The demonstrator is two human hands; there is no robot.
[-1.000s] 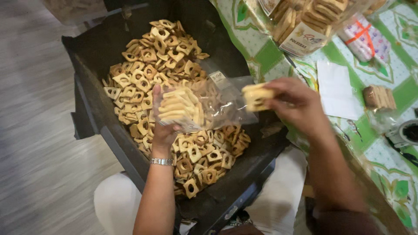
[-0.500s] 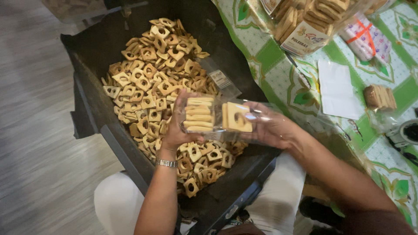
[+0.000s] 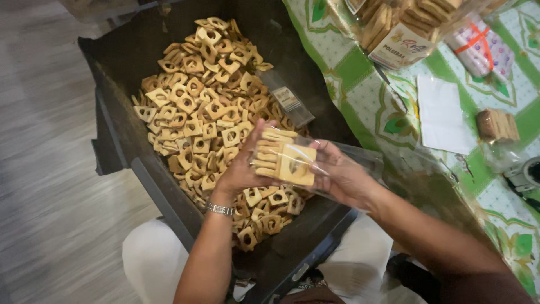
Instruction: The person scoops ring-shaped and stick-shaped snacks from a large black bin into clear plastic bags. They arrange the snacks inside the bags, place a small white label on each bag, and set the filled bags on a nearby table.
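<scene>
left hand [image 3: 244,169]: clamped on the bag [image 3: 315,166] of biscuits [image 3: 281,157], mid frame
right hand [image 3: 340,174]: gripping the bag's other end
tray [image 3: 124,62]: loose biscuits, under both hands
desk [image 3: 365,95]: right side

Green and white patterned tablecloth [image 3: 360,95] at three o'clock, white paper sheet [image 3: 441,115] upon it, small wrapped biscuit stack [image 3: 496,125] just beside, pink ribboned packet [image 3: 481,48] at two o'clock, grey wood-grain floor [image 3: 45,186] at nine o'clock.

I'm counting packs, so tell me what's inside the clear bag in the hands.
The clear plastic bag holds a stack of square tan biscuits, one face showing a cut-out middle. The left hand and right hand cover the stack's ends, so the count stays hidden.
</scene>
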